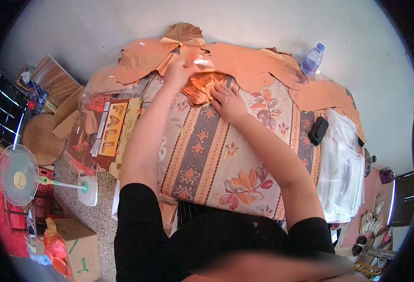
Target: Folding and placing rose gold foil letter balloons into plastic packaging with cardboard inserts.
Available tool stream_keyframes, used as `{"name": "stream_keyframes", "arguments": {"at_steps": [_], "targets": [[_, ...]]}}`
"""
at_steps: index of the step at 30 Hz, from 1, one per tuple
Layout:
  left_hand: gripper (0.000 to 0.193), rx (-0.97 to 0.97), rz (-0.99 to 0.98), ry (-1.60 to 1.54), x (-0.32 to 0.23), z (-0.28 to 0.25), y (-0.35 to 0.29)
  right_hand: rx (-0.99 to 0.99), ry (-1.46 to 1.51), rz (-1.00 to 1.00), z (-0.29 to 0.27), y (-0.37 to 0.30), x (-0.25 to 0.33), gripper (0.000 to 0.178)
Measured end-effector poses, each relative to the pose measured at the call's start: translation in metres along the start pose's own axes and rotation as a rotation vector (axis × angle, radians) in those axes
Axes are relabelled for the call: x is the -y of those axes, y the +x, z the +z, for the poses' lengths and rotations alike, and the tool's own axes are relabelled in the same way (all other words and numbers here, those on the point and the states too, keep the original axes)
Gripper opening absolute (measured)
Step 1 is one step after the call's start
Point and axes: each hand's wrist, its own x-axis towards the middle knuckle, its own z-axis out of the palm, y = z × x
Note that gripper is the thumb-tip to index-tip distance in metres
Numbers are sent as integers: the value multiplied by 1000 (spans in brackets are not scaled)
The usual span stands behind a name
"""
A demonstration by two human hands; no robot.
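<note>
A crumpled, shiny copper foil balloon (198, 89) lies on the flowered tablecloth (195, 155) at the far side of the table. My left hand (180, 74) is at its upper left, slightly blurred, with the fingers closed on the foil. On the balloon's right side rests my right hand (229, 102), its fingers spread and laid over the crumpled foil. Just beyond my hands, several flat copper foil balloons (244, 66) overlap in a row along the wall. The exact shape of the crumpled one cannot be made out.
A water bottle (312, 59) stands at the back right. Clear plastic sleeves (341, 174) and a black object (318, 130) lie along the right side. Printed packages (113, 128) sit at the left edge. A fan (20, 176) and a cardboard box (82, 254) are left of the table.
</note>
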Motion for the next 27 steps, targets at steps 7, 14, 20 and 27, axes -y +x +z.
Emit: {"name": "stream_keyframes", "arguments": {"at_steps": [7, 14, 20, 27], "targets": [[44, -728, -198, -341, 52, -130, 82, 20, -9, -9, 4, 3, 10, 38], [21, -918, 335, -648, -62, -224, 93, 15, -83, -16, -4, 2, 11, 41], [18, -941, 460, -662, -158, -235, 56, 50, -106, 2, 3, 4, 8, 44], [28, -700, 543, -470, -248, -178, -27, 42, -30, 21, -15, -9, 3, 46]]}}
